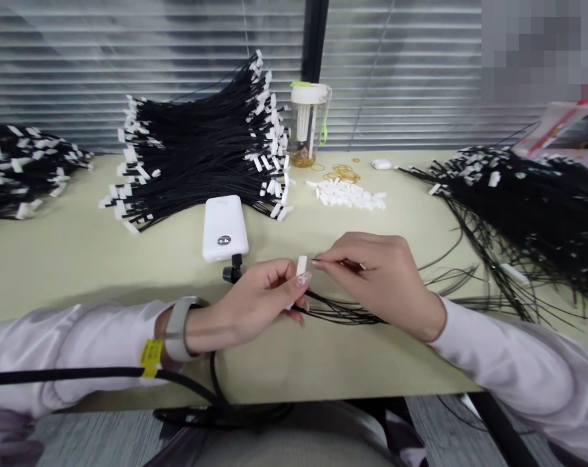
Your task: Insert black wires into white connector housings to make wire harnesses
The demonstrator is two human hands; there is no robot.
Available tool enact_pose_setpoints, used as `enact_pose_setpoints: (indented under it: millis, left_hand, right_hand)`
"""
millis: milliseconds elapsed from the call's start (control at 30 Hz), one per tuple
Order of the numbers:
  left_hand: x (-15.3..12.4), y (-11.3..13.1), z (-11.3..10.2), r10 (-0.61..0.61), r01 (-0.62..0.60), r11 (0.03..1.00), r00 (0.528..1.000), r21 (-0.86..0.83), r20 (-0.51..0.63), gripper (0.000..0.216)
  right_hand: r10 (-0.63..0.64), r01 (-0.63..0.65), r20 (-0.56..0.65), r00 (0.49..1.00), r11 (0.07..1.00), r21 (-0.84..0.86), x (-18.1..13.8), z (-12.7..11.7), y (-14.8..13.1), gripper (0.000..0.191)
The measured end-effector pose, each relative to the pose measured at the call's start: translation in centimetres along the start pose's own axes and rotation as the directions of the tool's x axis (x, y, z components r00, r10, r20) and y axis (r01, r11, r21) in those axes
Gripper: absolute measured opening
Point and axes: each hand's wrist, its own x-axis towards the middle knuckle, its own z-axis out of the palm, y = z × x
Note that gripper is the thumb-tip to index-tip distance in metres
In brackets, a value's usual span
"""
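Observation:
Between the thumb and fingers of my left hand (262, 295) is a small white plastic connector (302, 265), held upright. Several black wires (340, 310) run from under that hand toward the right, passing below my right hand (376, 275). The right thumb and forefinger pinch the end of one thin black wire (315, 261), its tip pointing at the connector with a small gap between them. Beyond both hands lies a heap of loose white connectors (347, 194).
Bundled black wires with white ends (196, 143) fill the back left, another bundle (28, 165) the far left. A large wire pile (532, 214) covers the right. A white power bank (224, 227), rubber bands (343, 174), a bottle (307, 123) and a white case (381, 165) stand behind the hands.

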Motion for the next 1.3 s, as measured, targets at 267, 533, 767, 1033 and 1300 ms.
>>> enact_pose_setpoints:
  millis: [267, 533, 767, 1033, 1300]
  left_hand:
    - [-0.1, 0.1, 0.1, -0.013, 0.011, 0.996, 1.000, 0.091, 0.026, 0.026]
    - [-0.2, 0.5, 0.1, -0.048, 0.040, 0.986, 0.998, 0.160, 0.050, 0.025]
    - [-0.1, 0.5, 0.2, -0.024, 0.021, 0.996, 0.999, 0.091, 0.033, 0.024]
    - [0.2, 0.0, -0.1, 0.056, -0.058, 0.998, 0.995, -0.033, -0.082, 0.022]
    - [0.3, -0.1, -0.2, 0.053, -0.062, 0.994, 0.994, -0.091, -0.096, 0.020]
  right_hand:
    - [-0.324, 0.316, 0.029, 0.946, 0.894, -0.317, -0.4, -0.2, 0.2, 0.018]
    - [-0.413, 0.466, 0.216, 0.885, 0.773, -0.431, -0.4, -0.5, 0.3, 0.024]
    - [-0.396, 0.413, 0.124, 0.910, 0.840, -0.351, 0.1, -0.3, 0.9, 0.015]
    - [0.073, -0.042, 0.094, 0.993, 0.956, -0.291, 1.2, -4.4, 2.1, 0.032]
    - [0.030, 0.014, 0.458, 0.888, 0.996, -0.093, 0.6, -2.7, 0.6, 0.021]
